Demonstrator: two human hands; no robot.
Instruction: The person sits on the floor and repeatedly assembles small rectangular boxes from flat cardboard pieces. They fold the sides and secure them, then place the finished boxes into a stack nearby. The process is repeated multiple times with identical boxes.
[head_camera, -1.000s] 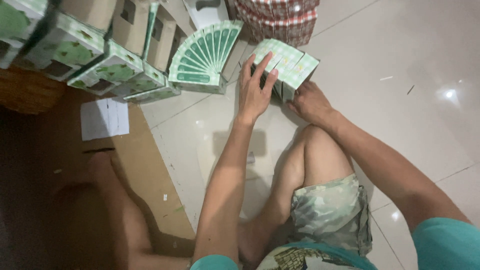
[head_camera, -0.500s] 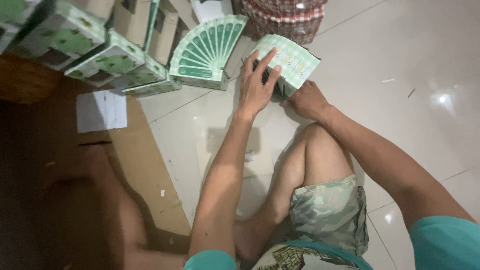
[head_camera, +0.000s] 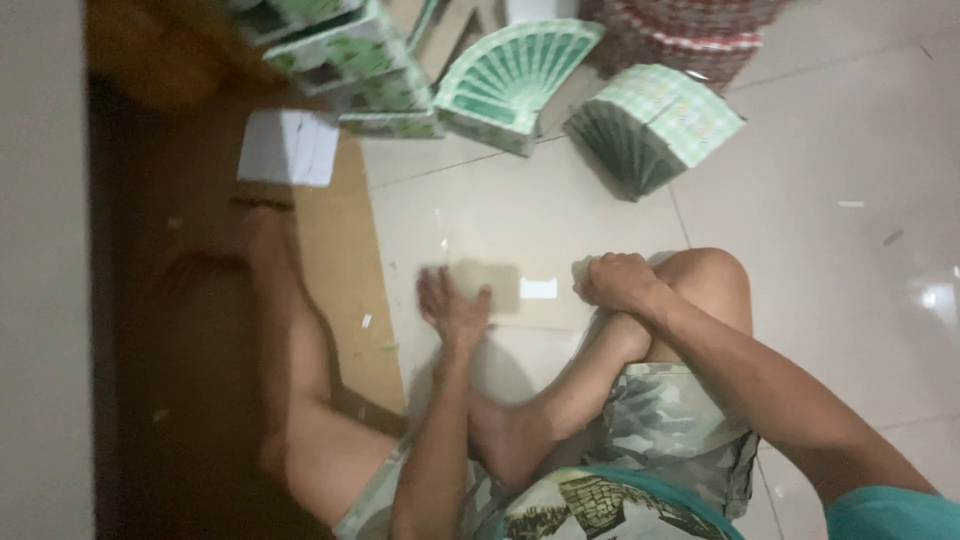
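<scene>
The left hand (head_camera: 452, 308) is smeared by motion blur, so its fingers cannot be told apart. The green-and-white boxes (head_camera: 340, 50) and the red patterned bag (head_camera: 690, 30) are cut off by the top edge.

Dim, motion-blurred, glare at right

The left hand (head_camera: 452, 308) presses flat on the tiled floor (head_camera: 830, 300), empty. The right hand (head_camera: 615, 282) rests curled against the bent knee (head_camera: 705, 280). Two fanned stacks of green cartons (head_camera: 655, 125) lie well ahead, untouched.
</scene>
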